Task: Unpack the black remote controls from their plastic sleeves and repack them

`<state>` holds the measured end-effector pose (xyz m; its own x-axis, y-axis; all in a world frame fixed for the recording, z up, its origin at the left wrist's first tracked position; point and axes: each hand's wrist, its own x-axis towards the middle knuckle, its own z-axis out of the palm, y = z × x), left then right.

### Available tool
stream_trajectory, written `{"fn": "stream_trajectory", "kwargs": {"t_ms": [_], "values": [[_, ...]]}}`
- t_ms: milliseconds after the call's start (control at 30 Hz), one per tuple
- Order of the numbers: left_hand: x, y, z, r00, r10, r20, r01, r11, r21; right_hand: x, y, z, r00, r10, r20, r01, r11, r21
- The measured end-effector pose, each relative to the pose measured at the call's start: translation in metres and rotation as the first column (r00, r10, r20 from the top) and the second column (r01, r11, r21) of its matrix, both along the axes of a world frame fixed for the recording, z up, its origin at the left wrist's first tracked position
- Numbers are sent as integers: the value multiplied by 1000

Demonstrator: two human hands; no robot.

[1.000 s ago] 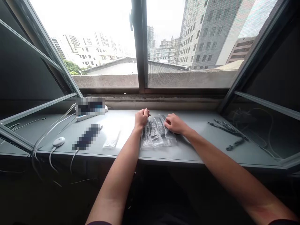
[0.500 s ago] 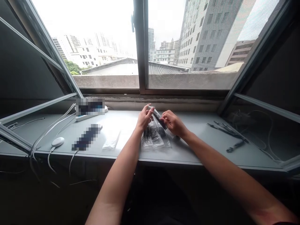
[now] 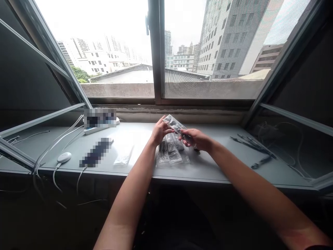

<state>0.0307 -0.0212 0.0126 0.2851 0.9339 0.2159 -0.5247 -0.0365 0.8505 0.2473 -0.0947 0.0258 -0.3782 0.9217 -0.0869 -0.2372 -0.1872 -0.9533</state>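
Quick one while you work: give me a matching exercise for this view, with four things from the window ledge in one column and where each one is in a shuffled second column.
Things:
1. Clear plastic bag
2. White computer mouse
3. Pile of clear plastic bags
4. White power strip

Places:
A. At the back of the window ledge, left of the hands
B. Near the ledge's front edge, its cable trailing over
C. Held up between the left hand and right hand
D. Lying on the ledge beneath the hands

Pairs: 1-C, 2-B, 3-D, 4-A
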Motion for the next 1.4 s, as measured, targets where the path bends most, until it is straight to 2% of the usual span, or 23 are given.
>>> {"fn": "stream_trajectory", "kwargs": {"t_ms": [67, 133, 267, 333, 500, 567, 833, 933, 1233, 1400], "values": [[-2, 2, 1, 1000, -5, 18, 5, 999, -33, 1, -2, 1, 1000, 16, -16, -16, 1000, -18], [-4, 5, 0, 999, 39, 12, -38, 998, -55, 1, -4, 0, 998, 69, -5, -69, 997, -25], [-5, 8, -4, 987, 122, -110, -125, 992, -25, -1, -4, -2, 985, 173, 20, -173, 984, -31], [-5, 6, -6, 979, 93, -180, -90, 996, 25, -1, -5, -2, 980, 200, 19, -199, 978, -56], [-5, -1, -5, 957, -60, -284, 103, 985, 137, -2, -11, 6, 966, 258, 30, -253, 960, -118], [-5, -1, -4, 956, -69, -286, 113, 984, 141, -2, -13, 8, 962, 272, 20, -268, 956, -116], [-3, 2, -7, 963, 38, -266, -3, 991, 130, -5, -13, 5, 975, 221, -5, -221, 974, -52], [-2, 0, -7, 955, 34, -296, -3, 995, 105, -6, -15, 6, 977, 214, 10, -214, 977, -23], [-1, 1, -7, 970, 32, -240, 0, 991, 132, -9, -20, 10, 975, 220, 30, -217, 973, -74], [-2, 0, -6, 963, 118, -241, -77, 982, 173, -8, -15, 4, 980, 196, -14, -197, 976, -93]]}}
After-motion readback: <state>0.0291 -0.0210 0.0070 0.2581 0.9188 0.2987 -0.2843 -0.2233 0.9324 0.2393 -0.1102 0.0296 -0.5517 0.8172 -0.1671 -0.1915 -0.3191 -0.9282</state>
